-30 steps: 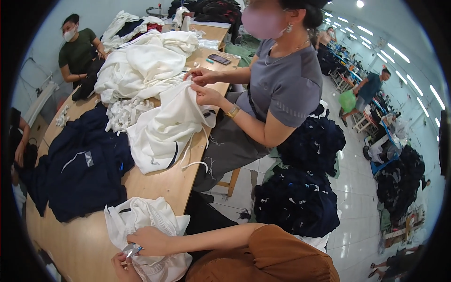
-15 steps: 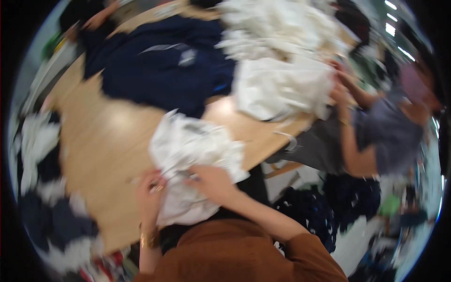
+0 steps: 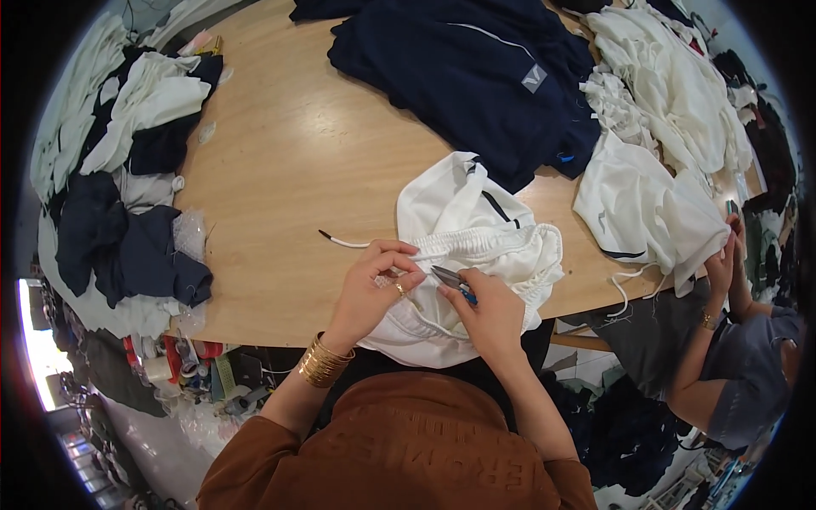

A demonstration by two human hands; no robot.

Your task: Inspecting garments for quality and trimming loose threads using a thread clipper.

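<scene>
A white garment (image 3: 433, 200) with a gathered elastic waistband and dark trim lies bunched at the table's near edge. A white drawstring (image 3: 344, 242) with a dark tip trails from it to the left. My left hand (image 3: 374, 289), with a ring and gold bracelets, pinches the fabric by the waistband. Close beside it, my right hand (image 3: 491, 314) grips small thread snips (image 3: 450, 278) with a blue handle. Their pointed blades lie over the waistband near my left fingertips. Whether the blades touch a thread is too small to tell.
A navy garment (image 3: 476, 76) is spread on the wooden table (image 3: 263, 178) beyond. White garments (image 3: 671, 93) pile up at the right, where a co-worker's hands (image 3: 727, 255) hold one white piece (image 3: 637, 204). More clothes (image 3: 110, 229) are heaped at the left.
The view has swung left and sharpened, so the table's contents sit further right. My left hand has come from the garment's side to its waistband, and the snips now show in my right hand.
</scene>
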